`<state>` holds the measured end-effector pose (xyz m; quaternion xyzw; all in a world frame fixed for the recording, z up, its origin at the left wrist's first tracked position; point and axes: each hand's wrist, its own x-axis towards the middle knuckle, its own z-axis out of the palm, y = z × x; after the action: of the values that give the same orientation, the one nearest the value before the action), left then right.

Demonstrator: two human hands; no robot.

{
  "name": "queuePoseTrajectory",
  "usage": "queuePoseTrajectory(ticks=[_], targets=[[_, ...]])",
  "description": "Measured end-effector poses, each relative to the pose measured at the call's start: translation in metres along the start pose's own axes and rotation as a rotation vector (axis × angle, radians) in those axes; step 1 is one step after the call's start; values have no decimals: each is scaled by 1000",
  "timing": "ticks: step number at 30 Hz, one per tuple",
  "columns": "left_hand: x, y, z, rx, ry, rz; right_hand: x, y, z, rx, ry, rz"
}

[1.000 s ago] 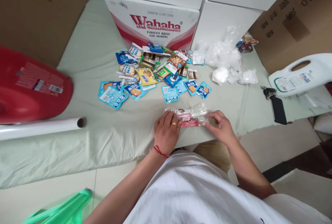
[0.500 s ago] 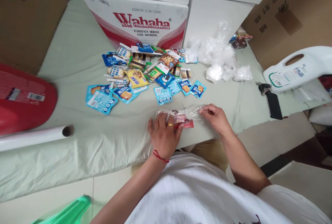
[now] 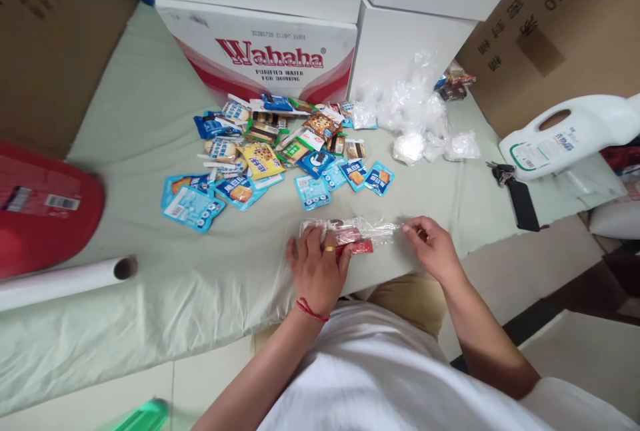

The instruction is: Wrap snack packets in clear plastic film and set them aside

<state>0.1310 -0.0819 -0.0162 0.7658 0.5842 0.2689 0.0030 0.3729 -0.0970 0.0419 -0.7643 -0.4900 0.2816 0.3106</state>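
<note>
On the cloth near the table's front edge lies a clear plastic bag (image 3: pixel 383 228) with red and pinkish wrapped packets (image 3: pixel 347 236) in or under its film. My left hand (image 3: pixel 320 268), wearing a ring and a red cord bracelet, holds the left part down, fingers bent over it and thumb against the red packet. Part of the packets is hidden beneath that hand. At the other end, my right hand (image 3: pixel 433 244) has thumb and forefinger closed on the tip of the stretched film. Blue cracker packets (image 3: pixel 313 191) lie just beyond the hands.
A pile of mixed wrapped snacks (image 3: pixel 265 151) rests before a Wahaha carton (image 3: pixel 270 58). Crumpled clear bags (image 3: pixel 415 114) stand right of it. Farther right are keys with a black case (image 3: pixel 523 204) and a white jug (image 3: pixel 565 131). A red container (image 3: pixel 47 208) and white roll (image 3: pixel 70 281) lie left.
My right hand has moved a little right and down, drawing the film out longer. My left hand stays on the packets. The camera view has shifted slightly.
</note>
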Motion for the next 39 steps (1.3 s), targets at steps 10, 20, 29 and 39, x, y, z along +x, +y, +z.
queuePoseTrajectory(ticks=[10, 20, 29, 39], targets=[[-4, 3, -6, 13, -97, 6, -4, -13, 22, 461, -178, 357], [-14, 1, -6, 35, -77, 121, 6, -13, 62, 473, -163, 183], [-19, 4, 3, 49, -74, 161, 5, -63, 90, 114, -148, -103], [-29, -17, 3, -328, 19, 199, -29, -89, 113, -309, -235, -412]])
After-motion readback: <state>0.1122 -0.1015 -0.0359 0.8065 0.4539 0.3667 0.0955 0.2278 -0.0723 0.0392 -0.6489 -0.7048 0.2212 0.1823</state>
